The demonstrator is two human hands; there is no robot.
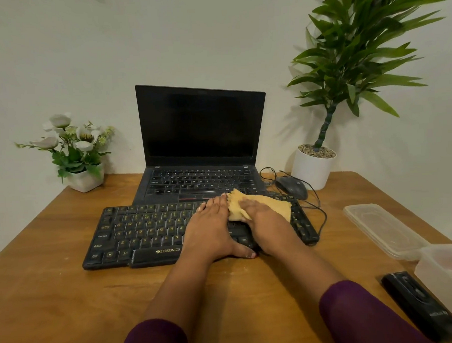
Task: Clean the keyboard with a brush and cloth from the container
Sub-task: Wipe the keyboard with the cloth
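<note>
Here, left hand (210,227) flat on keyboard (139,232), right hand (267,218) pressing cloth (270,201)

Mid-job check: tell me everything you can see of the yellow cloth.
The cloth is mustard-yellow, soft and towel-like, with a ragged edge. It lies crumpled on the right end of the black keyboard, its far corner reaching toward the laptop. The right hand presses flat on it, covering its middle. The left hand rests on the keys close beside it.

Black keyboard (150,234): "ZEBRONICS" on spacebar; "Ctrl", "Alt" keys.
</note>
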